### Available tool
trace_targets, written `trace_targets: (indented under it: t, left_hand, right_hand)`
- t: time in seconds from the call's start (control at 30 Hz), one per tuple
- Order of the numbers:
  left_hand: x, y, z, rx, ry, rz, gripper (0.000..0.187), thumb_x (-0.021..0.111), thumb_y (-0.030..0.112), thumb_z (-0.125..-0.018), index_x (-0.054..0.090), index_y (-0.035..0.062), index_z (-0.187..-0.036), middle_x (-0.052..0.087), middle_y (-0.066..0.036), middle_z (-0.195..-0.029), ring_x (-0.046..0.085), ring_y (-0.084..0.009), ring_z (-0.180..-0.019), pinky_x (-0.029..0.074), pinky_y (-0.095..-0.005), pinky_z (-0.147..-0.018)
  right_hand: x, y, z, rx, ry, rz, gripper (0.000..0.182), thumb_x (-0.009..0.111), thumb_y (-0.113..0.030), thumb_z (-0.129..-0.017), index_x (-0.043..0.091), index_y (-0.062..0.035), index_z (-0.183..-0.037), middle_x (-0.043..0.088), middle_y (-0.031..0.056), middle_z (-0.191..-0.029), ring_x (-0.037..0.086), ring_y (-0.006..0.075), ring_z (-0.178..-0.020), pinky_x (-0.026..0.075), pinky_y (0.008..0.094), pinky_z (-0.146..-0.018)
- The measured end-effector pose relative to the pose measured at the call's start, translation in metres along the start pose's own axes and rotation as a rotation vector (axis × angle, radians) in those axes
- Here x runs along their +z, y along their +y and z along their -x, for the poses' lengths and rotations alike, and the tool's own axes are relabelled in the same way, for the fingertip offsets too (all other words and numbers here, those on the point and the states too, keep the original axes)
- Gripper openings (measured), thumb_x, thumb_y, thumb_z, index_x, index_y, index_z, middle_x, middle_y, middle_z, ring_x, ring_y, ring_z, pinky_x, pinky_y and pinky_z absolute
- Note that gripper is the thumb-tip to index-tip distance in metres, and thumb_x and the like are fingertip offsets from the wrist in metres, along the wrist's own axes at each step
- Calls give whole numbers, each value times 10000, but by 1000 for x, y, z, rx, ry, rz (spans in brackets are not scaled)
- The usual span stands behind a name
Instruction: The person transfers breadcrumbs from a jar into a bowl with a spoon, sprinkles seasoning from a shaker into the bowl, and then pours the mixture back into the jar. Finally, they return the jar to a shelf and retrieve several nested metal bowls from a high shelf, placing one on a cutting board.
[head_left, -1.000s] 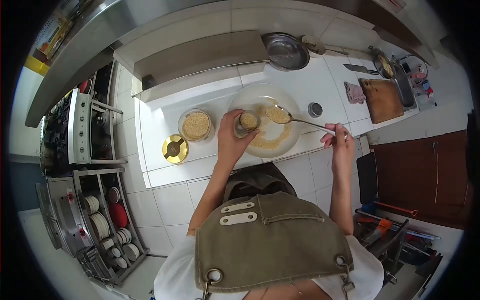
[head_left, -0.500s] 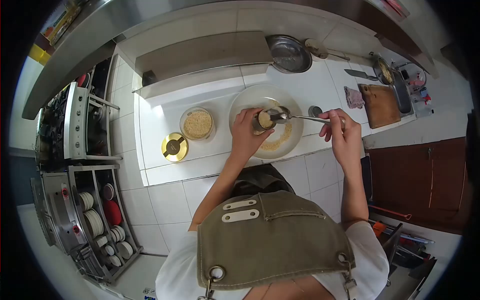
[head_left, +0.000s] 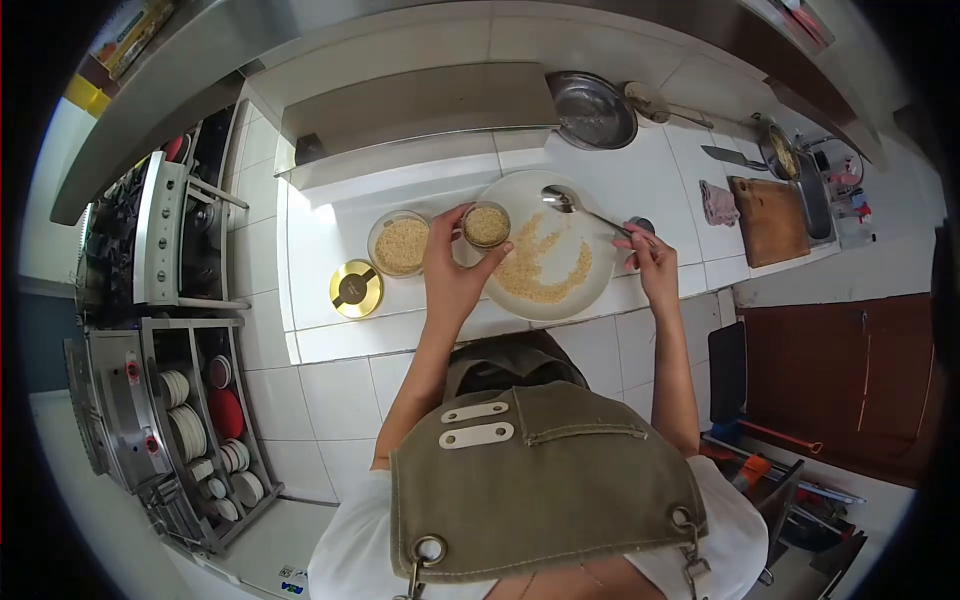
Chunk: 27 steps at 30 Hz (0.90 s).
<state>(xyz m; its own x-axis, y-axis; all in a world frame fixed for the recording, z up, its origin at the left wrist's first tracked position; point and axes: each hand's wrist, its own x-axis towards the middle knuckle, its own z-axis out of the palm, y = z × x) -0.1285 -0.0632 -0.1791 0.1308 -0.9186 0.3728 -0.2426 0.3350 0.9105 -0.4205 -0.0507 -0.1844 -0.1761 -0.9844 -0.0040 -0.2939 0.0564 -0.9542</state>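
My left hand [head_left: 457, 262] is wrapped round a small glass jar [head_left: 487, 226] filled near the top with tan grains, at the left rim of a wide cream plate [head_left: 597, 284]. Tan grains [head_left: 540, 270] lie scattered in a curved band on that plate. A metal spoon [head_left: 562, 200] is gripped by its handle in my right hand [head_left: 652, 266], its bowl over the plate's upper part. Left of my left hand stands a larger round glass container [head_left: 402, 246] of similar grains. Beside it lies a gold lid [head_left: 356, 289] with a dark band.
A dark small lid [head_left: 640, 224] sits by my right hand. Toward the back are a metal pan [head_left: 594, 108] and a long-handled utensil [head_left: 648, 100]. At the right lie a knife [head_left: 733, 157], a cloth [head_left: 719, 203] and a wooden board [head_left: 768, 222]. A stove [head_left: 160, 228] stands left.
My left hand has moved the jar left and turned it upright from a tilt. The spoon has come away from the jar's mouth, and more grains show on the plate.
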Motion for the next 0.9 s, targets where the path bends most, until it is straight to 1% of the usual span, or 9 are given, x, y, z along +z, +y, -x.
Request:
trace_targets:
  t: [0.07, 0.13, 0.3, 0.57, 0.67, 0.73, 0.77, 0.87, 0.9]
  left_hand:
    - [-2, 1, 2, -27, -5, 18, 557, 799, 126, -642, 526, 38, -1121, 562, -106, -1035, 567, -232, -938, 452, -336, -799]
    - [-5, 3, 4, -87, -31, 35, 567, 782, 91, -673, 500, 17, -1160, 569, -93, -1084, 564, -192, -1000, 440, -333, -890]
    - [-3, -1, 12, -85, -39, 46, 566, 786, 107, -667, 507, 21, -1152, 567, -96, -1062, 567, -209, -981, 448, -332, -860]
    - [1, 3, 17, -89, -60, 48, 555, 793, 129, -657, 522, 27, -1131, 557, -102, -1048, 565, -222, -965, 459, -331, -822]
    - [5, 9, 18, -76, -70, 84, 548, 790, 118, -658, 523, 22, -1126, 555, -102, -1053, 565, -220, -967, 459, -329, -823]
    - [3, 9, 17, -73, -70, 79, 541, 785, 107, -660, 523, 21, -1126, 557, -100, -1053, 565, -216, -969, 459, -327, -824]
    - [1, 11, 17, -108, -86, 74, 562, 777, 89, -676, 502, 14, -1161, 570, -96, -1084, 567, -190, -1001, 434, -336, -891]
    - [-2, 11, 17, -89, -73, 68, 556, 775, 87, -678, 504, 14, -1158, 574, -93, -1074, 569, -191, -1000, 434, -335, -892]
    - [-3, 11, 18, -89, -66, 67, 556, 775, 87, -678, 504, 14, -1158, 574, -93, -1074, 569, -191, -1000, 434, -335, -892]
  right_hand:
    - [4, 2, -2, 30, -26, 53, 325, 498, -253, -947, 605, 11, -1105, 691, 82, -843, 484, 51, -537, 410, 185, -515]
    - [12, 5, 0, 98, -163, -48, 313, 497, -240, -947, 606, 5, -1109, 692, 80, -845, 483, 49, -537, 414, 189, -521]
    - [2, -11, 23, 77, -366, 19, 275, 518, -199, -934, 638, 28, -1033, 687, 70, -813, 492, 71, -550, 424, 194, -530]
    - [-9, -4, -8, 41, -105, 67, 263, 511, -177, -933, 628, 15, -1070, 685, 68, -852, 495, 62, -571, 431, 193, -543]
    - [15, -8, -27, 1, -197, 20, 268, 518, -188, -929, 627, 0, -1086, 685, 64, -865, 503, 66, -583, 439, 200, -561]
    - [25, -10, -36, -1, -380, 17, 270, 527, -199, -925, 629, -9, -1088, 685, 61, -856, 506, 72, -582, 446, 212, -578]
    - [24, -14, -34, 27, -430, 30, 272, 532, -202, -923, 631, -5, -1082, 684, 63, -851, 516, 78, -586, 453, 223, -587]
    - [5, -14, -23, -37, -584, 77, 268, 535, -202, -922, 635, -3, -1069, 685, 60, -849, 521, 78, -588, 449, 219, -582]
    - [-5, -10, -19, 19, -595, 51, 256, 543, -200, -917, 642, -10, -1056, 686, 66, -836, 527, 77, -594, 441, 212, -573]
